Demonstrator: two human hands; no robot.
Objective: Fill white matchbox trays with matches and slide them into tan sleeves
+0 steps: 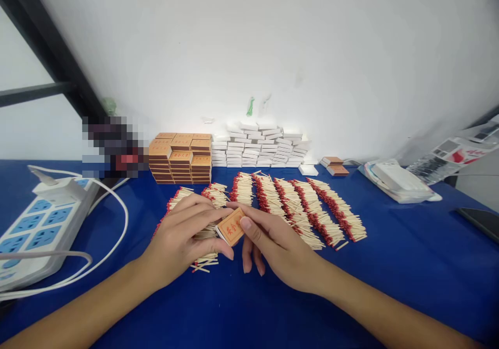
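Both hands meet on a small orange matchbox [231, 226] held just above the blue table [390, 266]. My left hand [183, 240] curls round its left end, fingers closed over the box and lying on a heap of red-tipped matches [206, 203]. My right hand [273, 242] pinches the box's right end between thumb and forefinger, the other fingers hanging down to the cloth. Rows of red-tipped matches [312, 208] lie spread just beyond the hands.
Orange matchboxes [181, 157] are stacked against the white wall, with white inner trays [259, 146] piled beside them and two loose boxes [335, 166] further right. A white power strip [42, 224] with cables lies at left. Plastic-wrapped packs [397, 181] sit at right.
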